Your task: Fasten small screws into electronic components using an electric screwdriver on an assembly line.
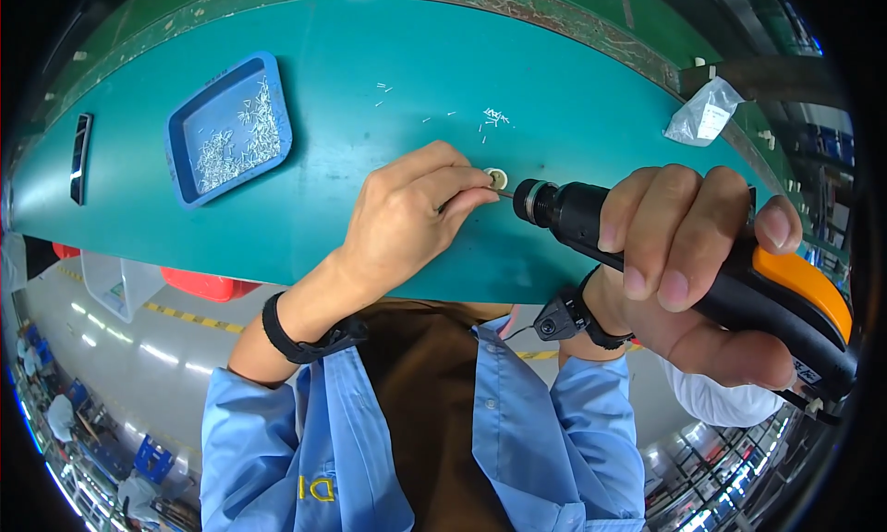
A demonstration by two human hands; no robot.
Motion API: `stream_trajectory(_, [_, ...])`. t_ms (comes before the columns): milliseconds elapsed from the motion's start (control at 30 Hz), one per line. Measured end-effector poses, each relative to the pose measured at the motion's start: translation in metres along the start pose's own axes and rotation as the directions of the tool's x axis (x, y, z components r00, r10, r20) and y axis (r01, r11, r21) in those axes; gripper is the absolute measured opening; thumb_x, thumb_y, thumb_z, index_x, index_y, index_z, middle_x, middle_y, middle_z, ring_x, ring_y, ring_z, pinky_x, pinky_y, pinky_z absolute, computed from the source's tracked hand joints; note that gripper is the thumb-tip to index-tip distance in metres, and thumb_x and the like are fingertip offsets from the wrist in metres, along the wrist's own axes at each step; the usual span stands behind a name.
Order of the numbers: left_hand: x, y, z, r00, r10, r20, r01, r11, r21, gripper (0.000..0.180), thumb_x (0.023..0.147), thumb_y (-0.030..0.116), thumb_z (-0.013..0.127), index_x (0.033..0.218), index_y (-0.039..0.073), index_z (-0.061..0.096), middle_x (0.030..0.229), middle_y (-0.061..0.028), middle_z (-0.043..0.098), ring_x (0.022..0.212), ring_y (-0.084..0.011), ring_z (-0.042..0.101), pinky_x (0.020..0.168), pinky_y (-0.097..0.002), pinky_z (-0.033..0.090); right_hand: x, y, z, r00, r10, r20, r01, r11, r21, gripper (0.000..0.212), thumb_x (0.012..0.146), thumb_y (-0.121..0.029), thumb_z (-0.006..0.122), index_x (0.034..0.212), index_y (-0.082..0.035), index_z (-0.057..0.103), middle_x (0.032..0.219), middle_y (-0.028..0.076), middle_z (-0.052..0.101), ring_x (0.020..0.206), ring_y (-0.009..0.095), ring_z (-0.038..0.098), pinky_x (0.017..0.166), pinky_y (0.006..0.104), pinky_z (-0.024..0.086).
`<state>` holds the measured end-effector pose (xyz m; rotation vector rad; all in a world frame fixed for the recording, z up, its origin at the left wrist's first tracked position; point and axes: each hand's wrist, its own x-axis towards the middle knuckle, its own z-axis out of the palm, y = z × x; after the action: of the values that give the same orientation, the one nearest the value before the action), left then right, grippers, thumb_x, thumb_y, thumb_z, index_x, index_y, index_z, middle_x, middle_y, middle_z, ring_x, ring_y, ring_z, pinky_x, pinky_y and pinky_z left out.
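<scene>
The right hand (682,241) was wrapped around the black-and-orange power screwdriver (577,220). Left of the screwdriver, the left hand (399,209) had thumb and forefinger pinched together by its bit (505,194) — holding what, I couldn't tell. A small round cream part (500,178) sat just beside that bit; a blue tray (217,116) lay well left.
</scene>
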<state>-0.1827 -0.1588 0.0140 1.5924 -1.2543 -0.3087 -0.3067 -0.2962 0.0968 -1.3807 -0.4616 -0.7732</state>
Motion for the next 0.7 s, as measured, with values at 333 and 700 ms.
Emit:
stream_trajectory(333, [0.001, 0.0, 0.001, 1.0, 0.028, -0.005, -0.028, 0.999, -0.035, 0.012, 0.072, 0.006, 0.075, 0.08, 0.002, 0.068, 0.076, -0.0069, 0.061, 0.059, -0.0228, 0.059, 0.05, -0.032, 0.047, -0.002, -0.007, -0.001, 1.0, 0.024, 0.019, -0.024, 1.0, -0.012, 0.074, 0.083, -0.06, 0.057, 0.13, -0.007, 0.039, 0.083, 0.001, 0.055, 0.066, 0.013, 0.054, 0.063, 0.0315, 0.043])
stream_trajectory(700, [0.006, -0.004, -0.001, 0.99, 0.11, 0.087, -0.114, 0.992, 0.047, 0.022, 0.069, 0.009, 0.076, 0.086, 0.002, 0.065, 0.078, -0.0062, 0.06, 0.067, -0.0244, 0.061, 0.056, -0.0343, 0.049, -0.003, -0.011, -0.007, 0.998, 0.034, 0.044, -0.032, 0.998, -0.05, 0.077, 0.083, -0.061, 0.056, 0.133, -0.006, 0.037, 0.081, 0.001, 0.054, 0.065, 0.013, 0.054, 0.062, 0.0318, 0.042])
